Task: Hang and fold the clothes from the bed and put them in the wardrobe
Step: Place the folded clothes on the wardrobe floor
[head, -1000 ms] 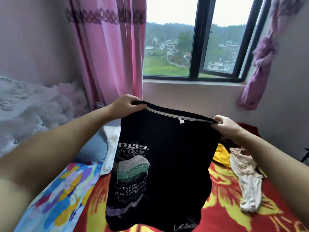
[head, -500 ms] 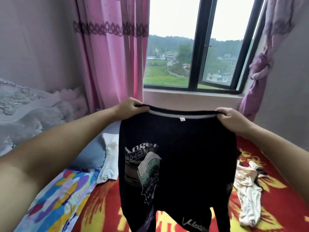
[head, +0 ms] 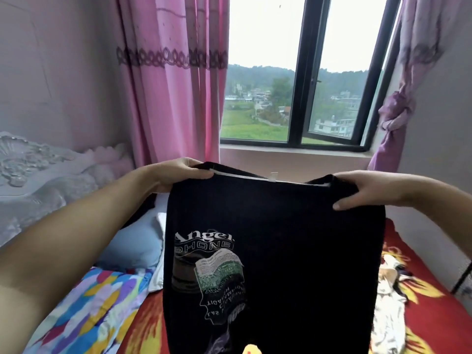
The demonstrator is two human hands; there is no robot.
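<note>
A bed (head: 421, 325) with a red and yellow floral cover fills the lower view, and above it hangs a black printed T-shirt (head: 293, 251), held up in the air below the window (head: 306, 72). A cream garment (head: 390, 307) lies on the cover at the right. The left hand (head: 176, 172) and the right hand (head: 367, 187) each pinch a top corner of the shirt, fingers curled over the fabric and thumb in front.

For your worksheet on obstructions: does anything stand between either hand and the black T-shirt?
No. The left hand and right hand already grip the black T-shirt at its top corners. The wardrobe is out of view, so that path cannot be judged.
</note>
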